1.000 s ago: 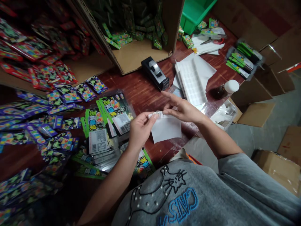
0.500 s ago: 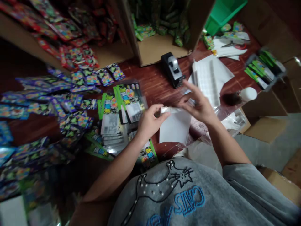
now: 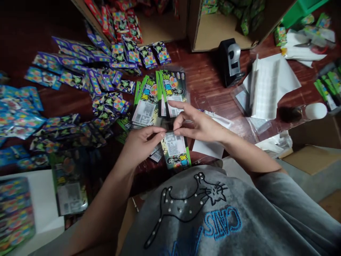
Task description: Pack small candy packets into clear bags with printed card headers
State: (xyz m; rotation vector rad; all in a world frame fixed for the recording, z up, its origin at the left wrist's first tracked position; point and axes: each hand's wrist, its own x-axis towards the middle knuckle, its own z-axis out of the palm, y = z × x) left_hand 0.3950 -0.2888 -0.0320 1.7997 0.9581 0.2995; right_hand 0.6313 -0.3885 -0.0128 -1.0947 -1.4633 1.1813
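Observation:
A green and black printed packet (image 3: 176,151) with a pale label hangs between my hands, its lower end close to my shirt. My left hand (image 3: 142,144) pinches its upper edge between thumb and fingers. At the same edge, the thumb and a bent finger of my right hand (image 3: 199,124) are pinched together, with the index finger stretched out. Just beyond lie overlapping packets of the same print (image 3: 172,87) and a labelled stack (image 3: 145,112). A white sheet (image 3: 209,148) lies below my right wrist, partly hidden by the forearm.
A black tape dispenser (image 3: 231,64) stands behind my right hand. White sheets (image 3: 266,89) and a white-capped bottle (image 3: 315,111) are to the right. Small purple candy packets (image 3: 80,64) spread across the left. Cardboard boxes (image 3: 213,33) holding red and green packets line the back.
The view has swung left. Both hands were at a white sheet or packet back; now they pinch a printed packet in front of the stacked ones. The right hand has come closer to the left.

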